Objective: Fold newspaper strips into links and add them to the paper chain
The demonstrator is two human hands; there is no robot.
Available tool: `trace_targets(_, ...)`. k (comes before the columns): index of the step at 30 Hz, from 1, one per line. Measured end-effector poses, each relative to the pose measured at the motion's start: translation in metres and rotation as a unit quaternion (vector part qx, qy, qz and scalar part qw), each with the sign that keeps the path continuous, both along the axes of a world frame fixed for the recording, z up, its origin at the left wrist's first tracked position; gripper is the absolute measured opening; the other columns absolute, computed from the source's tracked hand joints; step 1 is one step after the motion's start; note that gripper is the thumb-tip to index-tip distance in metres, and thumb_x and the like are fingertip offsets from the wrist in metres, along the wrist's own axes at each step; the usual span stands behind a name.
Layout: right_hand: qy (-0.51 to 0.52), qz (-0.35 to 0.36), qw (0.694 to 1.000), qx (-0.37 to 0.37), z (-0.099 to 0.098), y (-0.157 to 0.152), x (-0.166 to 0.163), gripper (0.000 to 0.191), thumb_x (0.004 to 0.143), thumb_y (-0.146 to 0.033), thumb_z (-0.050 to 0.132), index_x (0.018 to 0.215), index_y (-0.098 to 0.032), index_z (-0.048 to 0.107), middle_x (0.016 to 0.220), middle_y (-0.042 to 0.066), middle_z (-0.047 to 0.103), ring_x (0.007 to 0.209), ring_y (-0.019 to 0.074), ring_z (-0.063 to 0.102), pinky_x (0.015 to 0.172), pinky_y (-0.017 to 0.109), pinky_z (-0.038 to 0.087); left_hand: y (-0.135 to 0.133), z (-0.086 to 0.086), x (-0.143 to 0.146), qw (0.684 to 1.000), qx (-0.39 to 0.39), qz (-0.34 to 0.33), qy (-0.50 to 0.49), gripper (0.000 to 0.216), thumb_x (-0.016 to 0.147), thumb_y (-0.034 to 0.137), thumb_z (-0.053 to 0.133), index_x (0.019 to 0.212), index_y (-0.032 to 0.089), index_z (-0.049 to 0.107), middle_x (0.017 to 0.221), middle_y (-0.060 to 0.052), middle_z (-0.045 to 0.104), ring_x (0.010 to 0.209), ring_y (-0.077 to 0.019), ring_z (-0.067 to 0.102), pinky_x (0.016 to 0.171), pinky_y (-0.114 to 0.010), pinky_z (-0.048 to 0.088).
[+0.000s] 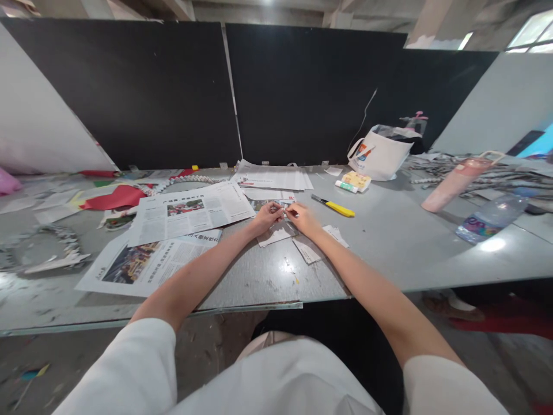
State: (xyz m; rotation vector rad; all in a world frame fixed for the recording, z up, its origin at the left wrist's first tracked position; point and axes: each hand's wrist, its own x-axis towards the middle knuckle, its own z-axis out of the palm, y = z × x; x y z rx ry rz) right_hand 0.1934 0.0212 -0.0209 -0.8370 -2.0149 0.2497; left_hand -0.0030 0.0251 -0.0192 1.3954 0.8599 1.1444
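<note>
Where the two forearms come together over the grey table (382, 248), I see both hands working close, fingertips nearly meeting. The left hand (268, 215) is curled, thumb and forefinger pinched together on a small pale scrap (284, 212) that looks like paper. From the other side, the right hand (301, 218) is closed the same way, its fingertips at the scrap too; the piece is too small for me to make out its shape. It sits between the hands, just above some cut paper (276, 235) on the table. Under the right forearm I have more paper pieces (307, 250), partly covered.

To the left, a newspaper sheet (194, 213) overlaps a second sheet (168, 262), with a red piece (114, 199) beyond them. To the right of the hands I can see a yellow knife (339, 208), then a glue stick (346, 186) beside a small yellow packet (362, 181), and behind these a white bag (382, 155). Farther right, a pink flask (455, 183) and a plastic bottle (492, 218) both look tilted to me.
</note>
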Motion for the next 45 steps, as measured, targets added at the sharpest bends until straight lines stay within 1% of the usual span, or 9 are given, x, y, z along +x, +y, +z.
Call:
trace_targets(3,-0.003,-0.001,1.0,-0.002,0.001,-0.001,0.001,0.033,0.106,-0.049,0.055,0.095,-0.022,0.071,0.093,0.01,0.072,0.082,0.0242,0.068,0.08,0.037,0.056,-0.004,0.002,0.0,1.0,0.012,0.002,0.016,0.035,0.084,0.04,0.082,0.098,0.019,0.057,0.07,0.002,0.063,0.061,-0.0123,0.059,0.064,-0.027,0.047)
trace_targets(5,-0.004,-0.003,1.0,-0.003,0.001,-0.001,0.002,0.033,0.106,-0.049,0.055,0.094,-0.022,0.07,0.093,0.009,0.072,0.081,0.0238,0.068,0.079,0.036,0.056,-0.009,0.003,0.001,0.999,0.025,0.009,0.034,0.03,0.085,0.032,0.079,0.103,0.019,0.059,0.07,0.002,0.063,0.063,-0.0132,0.06,0.064,-0.027,0.047)
trace_targets(8,-0.006,-0.01,1.0,-0.001,0.001,-0.002,0.002,0.031,0.106,-0.048,0.055,0.093,-0.023,0.069,0.092,0.009,0.07,0.079,0.0235,0.066,0.078,0.036,0.055,-0.013,0.004,0.005,0.996,0.058,0.034,0.065,0.031,0.079,0.017,0.075,0.106,0.019,0.062,0.068,0.005,0.059,0.061,-0.0126,0.057,0.061,-0.025,0.044)
trace_targets(11,-0.007,-0.019,1.0,0.004,0.001,-0.004,0.0,0.028,0.105,-0.045,0.056,0.093,-0.023,0.067,0.091,0.008,0.069,0.078,0.0234,0.065,0.078,0.037,0.054,-0.014,0.003,0.01,0.989,0.09,0.07,0.089,0.03,0.076,0.01,0.071,0.102,0.02,0.061,0.067,0.007,0.054,0.057,-0.0109,0.053,0.058,-0.024,0.042)
trace_targets(15,-0.012,-0.031,0.999,0.006,0.004,-0.006,-0.004,0.026,0.104,-0.042,0.057,0.089,-0.023,0.064,0.092,0.008,0.068,0.079,0.0227,0.064,0.079,0.036,0.053,-0.013,0.002,0.012,0.983,0.111,0.092,0.112,0.028,0.079,0.012,0.067,0.106,0.02,0.061,0.067,0.008,0.054,0.056,-0.0113,0.056,0.059,-0.025,0.045)
trace_targets(24,-0.028,-0.058,0.998,0.007,0.006,-0.009,-0.003,0.02,0.102,-0.036,0.06,0.088,-0.023,0.064,0.092,0.008,0.068,0.078,0.0227,0.063,0.079,0.035,0.052,-0.017,0.003,0.01,0.973,0.15,0.091,0.15,0.028,0.087,0.017,0.066,0.115,0.019,0.065,0.061,0.007,0.057,0.058,-0.0143,0.061,0.062,-0.026,0.044)
trace_targets(32,-0.042,-0.066,0.997,0.002,0.005,-0.005,-0.002,0.015,0.1,-0.033,0.061,0.088,-0.024,0.063,0.095,0.008,0.068,0.079,0.0233,0.063,0.077,0.034,0.051,-0.018,0.005,0.011,0.967,0.153,0.1,0.179,0.025,0.091,0.017,0.064,0.115,0.019,0.065,0.062,0.004,0.065,0.059,-0.0169,0.064,0.066,-0.029,0.045)
trace_targets(37,-0.041,-0.062,0.997,0.011,0.004,-0.005,-0.002,0.013,0.099,-0.031,0.061,0.087,-0.024,0.062,0.094,0.009,0.067,0.08,0.0245,0.064,0.077,0.035,0.051,-0.022,0.008,0.011,0.96,0.162,0.107,0.202,0.027,0.087,0.013,0.067,0.114,0.02,0.065,0.059,0.006,0.061,0.059,-0.0179,0.061,0.066,-0.029,0.041)
trace_targets(45,-0.026,-0.046,0.999,0.012,0.004,-0.004,-0.001,0.017,0.099,-0.033,0.059,0.085,-0.024,0.059,0.088,0.006,0.065,0.074,0.0219,0.061,0.077,0.035,0.053,-0.026,0.009,0.013,0.955,0.174,0.111,0.211,0.03,0.089,0.016,0.066,0.118,0.021,0.065,0.059,0.007,0.052,0.059,-0.018,0.058,0.066,-0.03,0.039)
